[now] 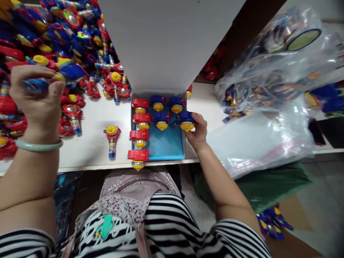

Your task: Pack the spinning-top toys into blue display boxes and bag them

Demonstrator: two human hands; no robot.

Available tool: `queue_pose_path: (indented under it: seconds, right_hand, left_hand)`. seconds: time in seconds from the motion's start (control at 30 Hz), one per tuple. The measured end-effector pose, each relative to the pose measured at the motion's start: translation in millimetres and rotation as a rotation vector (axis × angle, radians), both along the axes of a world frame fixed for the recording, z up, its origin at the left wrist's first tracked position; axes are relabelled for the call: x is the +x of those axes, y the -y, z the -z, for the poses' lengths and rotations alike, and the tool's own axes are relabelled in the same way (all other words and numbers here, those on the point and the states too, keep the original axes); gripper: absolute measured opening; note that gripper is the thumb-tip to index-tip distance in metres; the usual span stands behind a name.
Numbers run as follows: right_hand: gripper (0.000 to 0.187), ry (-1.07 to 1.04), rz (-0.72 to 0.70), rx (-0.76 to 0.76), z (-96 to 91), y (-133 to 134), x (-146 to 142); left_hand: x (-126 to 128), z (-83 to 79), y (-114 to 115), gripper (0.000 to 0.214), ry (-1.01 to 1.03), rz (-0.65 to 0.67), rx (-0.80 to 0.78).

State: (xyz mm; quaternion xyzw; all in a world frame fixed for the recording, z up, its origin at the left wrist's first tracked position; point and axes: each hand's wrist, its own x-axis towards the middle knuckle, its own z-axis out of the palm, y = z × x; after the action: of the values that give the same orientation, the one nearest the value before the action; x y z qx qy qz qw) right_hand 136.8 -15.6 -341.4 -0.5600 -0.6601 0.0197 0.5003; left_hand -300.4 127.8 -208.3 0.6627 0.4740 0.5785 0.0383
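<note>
My right hand [198,132] is closed on a blue and yellow toy top [186,121] at the right side of a blue card [165,143] lying on the white table [91,150]. On the card sit a column of red tops [139,135] at its left and several blue tops [161,107]. My left hand [36,95] is raised at the left, fingers closed round a blue toy launcher [36,85]. A pale green bangle [37,145] circles that wrist.
A big heap of red, blue and yellow toys [61,39] fills the table's left and back. A lone red launcher [112,138] lies left of the card. A white upright board [166,43] stands behind it. Clear plastic bags [268,93] of packaging lie at the right.
</note>
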Motion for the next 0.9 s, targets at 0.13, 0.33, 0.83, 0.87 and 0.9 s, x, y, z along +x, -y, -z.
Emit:
queue_pose_path:
  seconds: [0.13,0.33,0.83,0.87,0.9]
  right_hand:
    - [0.049,0.036,-0.112,-0.056,-14.5,-6.8,-2.2]
    - [0.054,0.027,-0.243,-0.031,-25.7,-11.7,5.8]
    - [0.077,-0.205,-0.289,-0.279,-107.5,38.9,-62.9]
    - [0.082,-0.327,-0.363,-0.305,-110.9,40.6,-74.0]
    - [0.083,-0.421,-0.396,-0.326,-112.3,41.7,-82.6]
  left_hand:
    - [27.0,4.8,37.2,0.043,-0.040,0.128,0.163]
    - [51.2,3.1,70.3,0.039,-0.084,0.321,0.201]
    - [111.5,8.8,106.5,0.018,-0.534,0.851,0.581]
    - [119.4,9.0,111.1,0.015,-0.581,0.876,0.663]
    - [126.4,9.8,113.7,0.015,-0.626,0.899,0.742]
